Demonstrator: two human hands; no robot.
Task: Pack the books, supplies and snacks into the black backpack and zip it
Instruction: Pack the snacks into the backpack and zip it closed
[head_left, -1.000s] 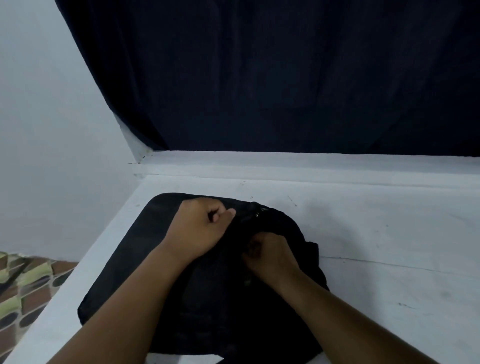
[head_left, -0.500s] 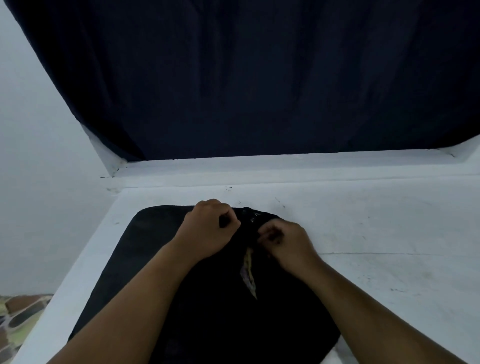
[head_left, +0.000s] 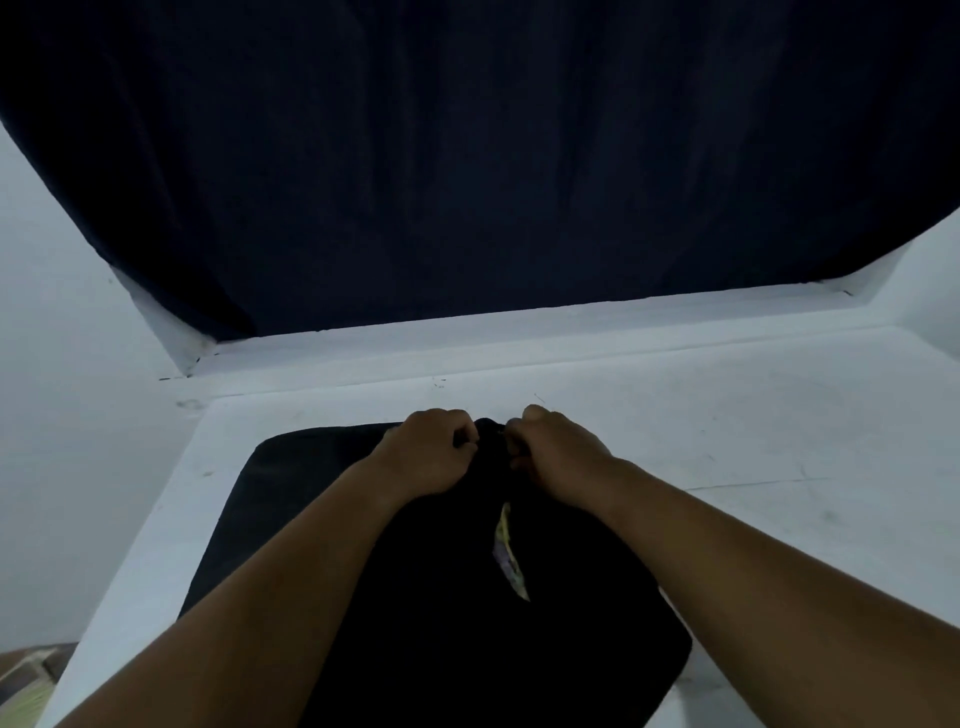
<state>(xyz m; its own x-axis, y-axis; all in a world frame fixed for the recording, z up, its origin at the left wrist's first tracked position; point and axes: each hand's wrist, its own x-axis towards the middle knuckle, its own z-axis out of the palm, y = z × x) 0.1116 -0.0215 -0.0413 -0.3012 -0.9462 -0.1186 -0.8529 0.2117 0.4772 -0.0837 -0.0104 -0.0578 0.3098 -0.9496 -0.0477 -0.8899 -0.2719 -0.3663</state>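
Note:
The black backpack (head_left: 395, 613) lies flat on the white table (head_left: 753, 441), its top end pointing away from me. My left hand (head_left: 428, 452) grips the fabric at the top of the bag with curled fingers. My right hand (head_left: 558, 449) sits just right of it, fingers curled and pinching the bag's top edge, where the zipper runs. A narrow slit below my hands shows a colourful packet (head_left: 508, 556) inside the bag. The other packed items are hidden.
A dark curtain (head_left: 467, 156) hangs behind the table above a white ledge (head_left: 519, 325). White walls stand on both sides. A patterned floor (head_left: 26, 680) shows at the bottom left, past the table's left edge.
My right hand has moved up along the bag's opening from its middle to the top, meeting my left hand. The camera has tilted and shifted, and the slit with the packet has appeared.

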